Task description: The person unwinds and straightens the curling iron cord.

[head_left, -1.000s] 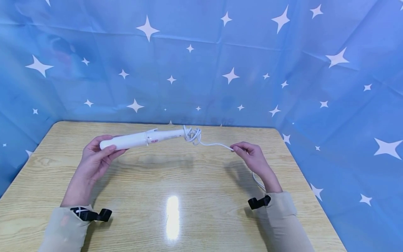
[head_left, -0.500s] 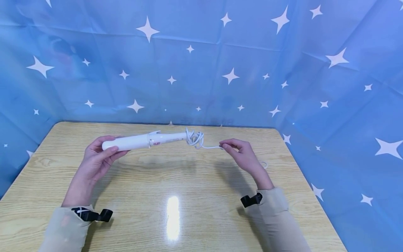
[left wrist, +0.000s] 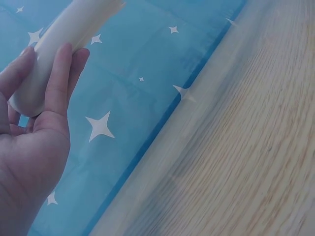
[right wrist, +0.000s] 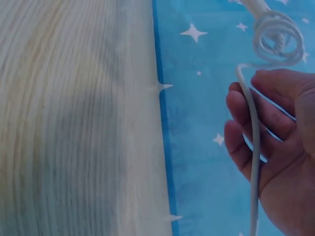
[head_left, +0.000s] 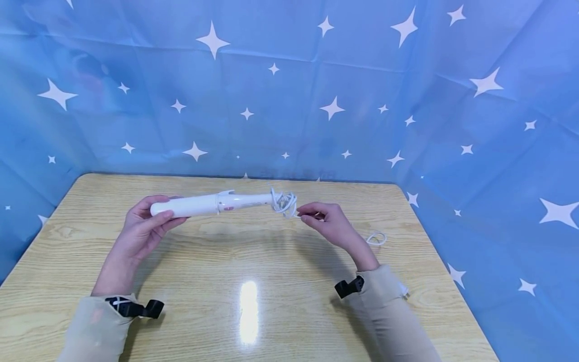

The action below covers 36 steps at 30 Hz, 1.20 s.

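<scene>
A white curling iron (head_left: pixel 244 200) is held sideways above the table, its thick barrel to the left and slim handle to the right. My left hand (head_left: pixel 143 229) grips the rounded barrel end between thumb and fingers; the left wrist view shows the fingers round the barrel (left wrist: pixel 54 59). At the handle's end, the white power cord (right wrist: pixel 254 147) is wound in loose loops. Close beside these loops, my right hand (head_left: pixel 332 221) pinches the cord between thumb and fingertips. In the right wrist view, the cord runs down across the fingers and palm.
A wood-grain table (head_left: pixel 203 301) lies beneath both hands. On its right side rest a small cord loop (head_left: pixel 376 238) and a plug (head_left: pixel 404 290), partly hidden by the right sleeve. Blue cloth (head_left: pixel 271 136) with white stars hangs behind and at the sides.
The right hand has moved left along the cord, up to the wound loops. The curling iron has shifted slightly right with the left hand. The cord's loop and plug now show.
</scene>
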Each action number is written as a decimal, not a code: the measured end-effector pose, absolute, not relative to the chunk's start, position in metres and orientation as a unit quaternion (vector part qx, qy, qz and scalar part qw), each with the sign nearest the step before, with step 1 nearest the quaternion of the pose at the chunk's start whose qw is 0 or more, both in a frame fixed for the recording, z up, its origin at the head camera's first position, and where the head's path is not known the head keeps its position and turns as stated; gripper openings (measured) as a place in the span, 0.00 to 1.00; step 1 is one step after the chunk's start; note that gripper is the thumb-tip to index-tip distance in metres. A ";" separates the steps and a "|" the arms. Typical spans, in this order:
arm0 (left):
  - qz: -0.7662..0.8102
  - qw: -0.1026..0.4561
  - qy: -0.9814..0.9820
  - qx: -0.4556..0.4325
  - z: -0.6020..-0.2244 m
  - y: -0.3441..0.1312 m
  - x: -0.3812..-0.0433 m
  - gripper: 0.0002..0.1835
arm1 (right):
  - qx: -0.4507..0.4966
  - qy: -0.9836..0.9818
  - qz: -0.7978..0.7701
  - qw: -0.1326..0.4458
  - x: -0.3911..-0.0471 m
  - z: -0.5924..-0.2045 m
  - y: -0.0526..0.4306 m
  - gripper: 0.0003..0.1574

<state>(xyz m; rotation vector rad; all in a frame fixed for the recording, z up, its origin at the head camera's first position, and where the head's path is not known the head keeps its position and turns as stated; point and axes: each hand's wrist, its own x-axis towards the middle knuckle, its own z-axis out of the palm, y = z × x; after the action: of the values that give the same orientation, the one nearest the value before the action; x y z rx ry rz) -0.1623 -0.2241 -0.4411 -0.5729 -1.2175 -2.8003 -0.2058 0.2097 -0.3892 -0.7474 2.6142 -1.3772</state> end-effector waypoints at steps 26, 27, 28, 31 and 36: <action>-0.893 0.008 -0.404 -0.198 -0.436 -0.234 -0.165 0.21 | -0.215 0.883 -0.417 -0.007 -0.207 -0.403 0.248 0.08; -0.892 0.009 -0.406 -0.197 -0.436 -0.235 -0.165 0.21 | -0.210 0.882 -0.421 -0.007 -0.207 -0.403 0.250 0.08; -0.893 0.010 -0.406 -0.196 -0.436 -0.236 -0.165 0.21 | -0.204 0.881 -0.426 -0.008 -0.206 -0.402 0.252 0.08; -0.896 0.014 -0.398 -0.197 -0.435 -0.239 -0.165 0.21 | -0.180 0.881 -0.437 -0.015 -0.205 -0.400 0.257 0.08; -0.903 0.020 -0.377 -0.203 -0.434 -0.246 -0.164 0.22 | -0.159 0.885 -0.436 -0.037 -0.202 -0.396 0.263 0.08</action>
<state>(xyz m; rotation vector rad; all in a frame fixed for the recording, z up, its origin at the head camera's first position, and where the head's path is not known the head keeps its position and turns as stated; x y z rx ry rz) -0.1640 -0.2459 -0.4344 -0.6305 -1.1695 -2.8029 -0.2019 0.2632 -0.3959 -0.5111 2.8479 -1.4035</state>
